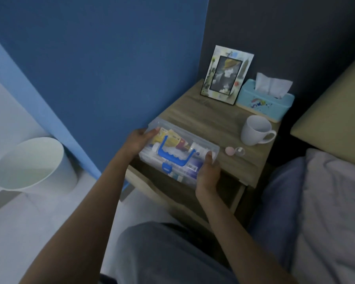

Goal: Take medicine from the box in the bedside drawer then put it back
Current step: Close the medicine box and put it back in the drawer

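A clear plastic medicine box point(191, 140) with a blue handle and blue latch hangs in the air over the front edge of the bedside table point(209, 113). Packets and tubes of medicine show through its lid. My left hand point(139, 140) grips the box's left end and my right hand point(208, 173) grips its right front corner. The open drawer point(237, 198) lies below the box, mostly hidden by it and my hands.
On the table stand a white mug point(254, 130), a blue tissue box point(264, 100), a picture frame point(226, 75) and a small pink and clear item point(235, 151). A white bin point(33, 165) stands on the floor at left. The bed point(326, 201) is at right.
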`<control>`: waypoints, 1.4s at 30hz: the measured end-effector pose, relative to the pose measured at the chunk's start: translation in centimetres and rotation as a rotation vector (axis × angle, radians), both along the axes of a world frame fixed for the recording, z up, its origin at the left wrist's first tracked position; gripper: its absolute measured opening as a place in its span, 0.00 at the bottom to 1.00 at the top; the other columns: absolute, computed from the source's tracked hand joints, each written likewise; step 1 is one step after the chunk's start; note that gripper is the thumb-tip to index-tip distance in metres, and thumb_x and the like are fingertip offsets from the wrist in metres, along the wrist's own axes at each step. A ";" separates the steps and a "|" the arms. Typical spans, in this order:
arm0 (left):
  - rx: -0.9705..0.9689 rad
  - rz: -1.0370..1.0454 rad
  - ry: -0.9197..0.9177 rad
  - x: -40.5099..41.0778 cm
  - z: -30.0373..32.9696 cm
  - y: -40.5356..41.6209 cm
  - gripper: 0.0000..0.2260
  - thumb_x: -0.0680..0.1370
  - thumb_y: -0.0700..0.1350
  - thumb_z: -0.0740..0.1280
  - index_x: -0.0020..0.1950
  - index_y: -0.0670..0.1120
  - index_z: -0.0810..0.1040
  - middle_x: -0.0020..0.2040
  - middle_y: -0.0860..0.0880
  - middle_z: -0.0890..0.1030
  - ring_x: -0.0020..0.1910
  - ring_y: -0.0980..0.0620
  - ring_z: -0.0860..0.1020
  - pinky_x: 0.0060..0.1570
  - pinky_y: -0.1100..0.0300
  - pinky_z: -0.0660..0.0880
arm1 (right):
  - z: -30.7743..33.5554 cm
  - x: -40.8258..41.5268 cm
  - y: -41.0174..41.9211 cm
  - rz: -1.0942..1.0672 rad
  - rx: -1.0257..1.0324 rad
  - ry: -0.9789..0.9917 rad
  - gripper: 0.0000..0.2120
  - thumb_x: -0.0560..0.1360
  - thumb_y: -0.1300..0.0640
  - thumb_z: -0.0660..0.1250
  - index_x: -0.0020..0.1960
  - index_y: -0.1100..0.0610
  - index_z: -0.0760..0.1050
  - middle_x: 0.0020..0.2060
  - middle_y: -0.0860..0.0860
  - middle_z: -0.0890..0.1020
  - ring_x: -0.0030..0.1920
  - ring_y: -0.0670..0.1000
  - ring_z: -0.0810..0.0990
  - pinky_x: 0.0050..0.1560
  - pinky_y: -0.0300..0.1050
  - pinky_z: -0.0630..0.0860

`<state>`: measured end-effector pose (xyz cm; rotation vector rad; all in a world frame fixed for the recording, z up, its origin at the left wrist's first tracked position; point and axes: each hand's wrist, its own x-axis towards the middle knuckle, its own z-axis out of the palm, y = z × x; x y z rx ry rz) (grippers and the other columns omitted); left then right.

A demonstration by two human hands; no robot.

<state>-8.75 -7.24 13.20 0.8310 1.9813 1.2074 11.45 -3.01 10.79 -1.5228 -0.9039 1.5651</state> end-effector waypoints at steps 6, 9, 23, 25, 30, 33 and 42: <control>-0.087 -0.041 0.041 -0.5 -3.2 -1.2 0.24 0.76 0.59 0.65 0.61 0.42 0.78 0.53 0.50 0.76 0.53 0.51 0.75 0.52 0.58 0.67 | -2.5 0.2 -3.0 0.001 -0.027 -0.002 0.15 0.80 0.45 0.57 0.62 0.52 0.71 0.48 0.50 0.81 0.48 0.50 0.83 0.50 0.51 0.81; -0.157 -0.078 0.058 -0.9 -4.8 -0.8 0.25 0.75 0.62 0.64 0.61 0.44 0.78 0.52 0.50 0.76 0.52 0.52 0.74 0.52 0.58 0.66 | -4.2 -0.1 -3.0 0.002 -0.045 -0.037 0.17 0.80 0.47 0.57 0.65 0.54 0.70 0.50 0.53 0.80 0.49 0.51 0.82 0.52 0.52 0.80; -0.339 -0.187 0.020 -1.7 -12.2 3.0 0.14 0.76 0.63 0.59 0.43 0.55 0.76 0.41 0.53 0.79 0.41 0.55 0.77 0.35 0.61 0.66 | -11.3 -0.8 -0.8 0.002 -0.182 -0.008 0.09 0.81 0.47 0.55 0.60 0.47 0.67 0.47 0.47 0.77 0.47 0.46 0.79 0.40 0.42 0.74; -0.348 -0.182 0.009 -1.8 -12.8 3.3 0.14 0.77 0.63 0.60 0.43 0.54 0.76 0.41 0.53 0.79 0.41 0.55 0.77 0.35 0.61 0.66 | -11.9 -0.8 -0.2 0.008 -0.181 -0.029 0.11 0.81 0.47 0.55 0.62 0.47 0.67 0.47 0.47 0.77 0.47 0.45 0.79 0.40 0.42 0.74; -0.323 -0.193 0.010 -2.0 -13.9 4.0 0.12 0.78 0.60 0.61 0.43 0.54 0.76 0.41 0.54 0.79 0.41 0.57 0.77 0.35 0.62 0.67 | -13.5 -0.6 0.7 0.019 -0.168 -0.049 0.15 0.81 0.48 0.57 0.65 0.52 0.68 0.55 0.53 0.79 0.48 0.46 0.79 0.39 0.40 0.73; -0.325 -0.204 0.008 -1.8 -14.5 4.2 0.10 0.79 0.57 0.61 0.46 0.52 0.75 0.42 0.52 0.78 0.41 0.56 0.77 0.36 0.62 0.67 | -13.6 -0.4 1.2 0.048 -0.182 -0.072 0.18 0.81 0.48 0.57 0.68 0.53 0.67 0.59 0.56 0.78 0.52 0.51 0.80 0.44 0.43 0.75; -0.111 0.150 0.213 2.3 -10.4 0.8 0.16 0.80 0.55 0.59 0.62 0.47 0.73 0.54 0.48 0.80 0.50 0.56 0.79 0.45 0.64 0.73 | -6.5 3.2 0.1 0.525 0.371 -0.271 0.27 0.79 0.41 0.54 0.76 0.47 0.55 0.73 0.48 0.66 0.71 0.47 0.68 0.65 0.48 0.72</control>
